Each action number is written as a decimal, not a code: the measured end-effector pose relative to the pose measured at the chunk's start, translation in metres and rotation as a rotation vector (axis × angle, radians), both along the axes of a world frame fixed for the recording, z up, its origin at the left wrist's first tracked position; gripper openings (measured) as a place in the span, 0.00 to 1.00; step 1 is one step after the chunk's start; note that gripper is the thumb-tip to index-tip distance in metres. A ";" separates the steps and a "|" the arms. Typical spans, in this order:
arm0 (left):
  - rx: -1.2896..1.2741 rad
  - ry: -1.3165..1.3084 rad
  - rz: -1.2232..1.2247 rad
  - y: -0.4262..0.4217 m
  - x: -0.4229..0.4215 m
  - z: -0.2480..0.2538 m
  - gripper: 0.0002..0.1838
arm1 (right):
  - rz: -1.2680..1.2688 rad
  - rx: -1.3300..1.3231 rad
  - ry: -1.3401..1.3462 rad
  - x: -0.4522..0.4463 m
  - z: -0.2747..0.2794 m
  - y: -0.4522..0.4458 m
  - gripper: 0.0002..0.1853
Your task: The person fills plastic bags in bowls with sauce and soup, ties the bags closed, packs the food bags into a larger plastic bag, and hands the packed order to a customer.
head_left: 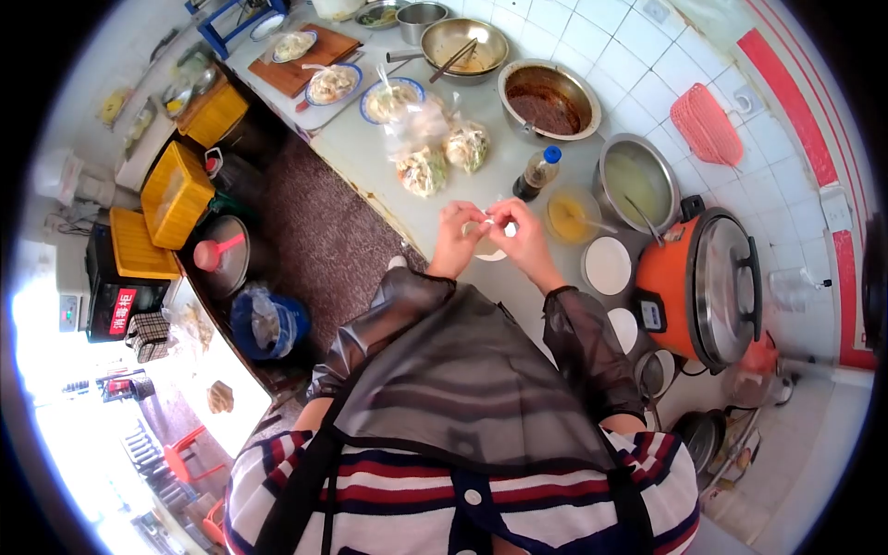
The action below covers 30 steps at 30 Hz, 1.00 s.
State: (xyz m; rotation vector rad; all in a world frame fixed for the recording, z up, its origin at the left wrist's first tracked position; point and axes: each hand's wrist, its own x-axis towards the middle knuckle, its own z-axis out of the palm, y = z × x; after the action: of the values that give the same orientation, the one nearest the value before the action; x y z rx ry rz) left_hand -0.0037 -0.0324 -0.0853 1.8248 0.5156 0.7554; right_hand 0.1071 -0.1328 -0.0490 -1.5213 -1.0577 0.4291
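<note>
My left hand (455,239) and my right hand (525,242) meet over the counter edge, thumbs and fingers pinched together. A small whitish, partly see-through bit shows between the fingertips; its kind is hard to make out. A round pale bowl or container lies partly hidden below my hands. Just beyond them stands a dark sauce bottle (535,176) with a blue cap. To its right is a bowl of yellowish liquid (572,215) with a spoon in it. Farther left sit two clear plastic bags of food, one bag (422,173) nearer and another bag (465,148) behind it.
Plates of food (333,83) line the back left, some on a cutting board (305,57). Along the wall are a wok (462,44), a pot of dark red sauce (548,100), a pot of pale liquid (636,180) and an orange rice cooker (689,287). White bowls (607,266) stand right.
</note>
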 end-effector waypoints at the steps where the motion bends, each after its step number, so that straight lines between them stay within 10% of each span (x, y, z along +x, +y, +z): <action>1: -0.002 0.001 -0.001 0.000 -0.001 -0.004 0.04 | -0.001 -0.002 0.001 0.004 -0.002 -0.001 0.08; 3: -0.797 -0.197 -0.188 -0.001 -0.002 -0.012 0.05 | 0.086 -0.032 0.160 0.010 -0.005 -0.001 0.05; 10: -1.051 -0.151 -0.020 0.000 -0.007 -0.012 0.05 | -0.119 -0.171 -0.135 -0.008 0.010 -0.001 0.04; 18: -0.166 0.008 0.107 0.007 -0.001 -0.013 0.06 | -0.053 -0.409 0.031 0.003 0.012 0.010 0.08; 30: 0.015 0.105 0.136 0.019 -0.005 0.007 0.05 | -0.087 -0.385 -0.034 -0.005 0.016 0.025 0.07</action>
State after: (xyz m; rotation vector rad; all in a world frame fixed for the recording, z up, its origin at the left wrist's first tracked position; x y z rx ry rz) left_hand -0.0088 -0.0133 -0.0779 1.8642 0.7107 0.7588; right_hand 0.1021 -0.1076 -0.0335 -1.9128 -0.9676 0.5714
